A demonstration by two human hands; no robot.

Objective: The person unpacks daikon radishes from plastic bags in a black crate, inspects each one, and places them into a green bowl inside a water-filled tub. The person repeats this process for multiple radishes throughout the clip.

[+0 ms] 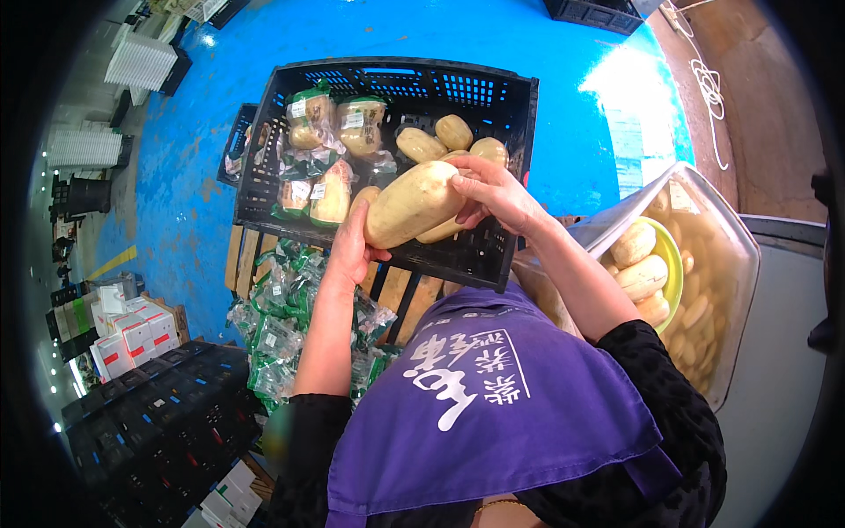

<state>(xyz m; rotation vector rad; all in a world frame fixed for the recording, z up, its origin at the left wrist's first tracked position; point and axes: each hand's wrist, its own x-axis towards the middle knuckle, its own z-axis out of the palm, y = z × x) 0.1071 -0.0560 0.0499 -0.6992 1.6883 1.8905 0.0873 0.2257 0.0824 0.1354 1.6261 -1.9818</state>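
Observation:
Between my two hands is a thick, pale-yellow piece of lotus root [415, 204], held tilted above a black plastic crate [444, 267]. My left hand [354, 248] supports its lower left end, fingers partly hidden beneath. At the upper right end, my right hand [491, 192] grips it with thumb and fingers. Inside the crate, several bagged lotus roots [359, 130] in clear and green packaging with white labels fill the left side. Loose lotus roots [454, 132] lie on the right side, partly covered by the held piece and my right hand.
To my right stands a pale tub [738, 231] of cloudy water and roots, with a lime-green bowl [673, 271] of roots in it. Green-and-clear plastic bags [275, 327] heap up beside my left forearm, near a wooden pallet [234, 257]. Black crates [163, 427] are stacked at lower left.

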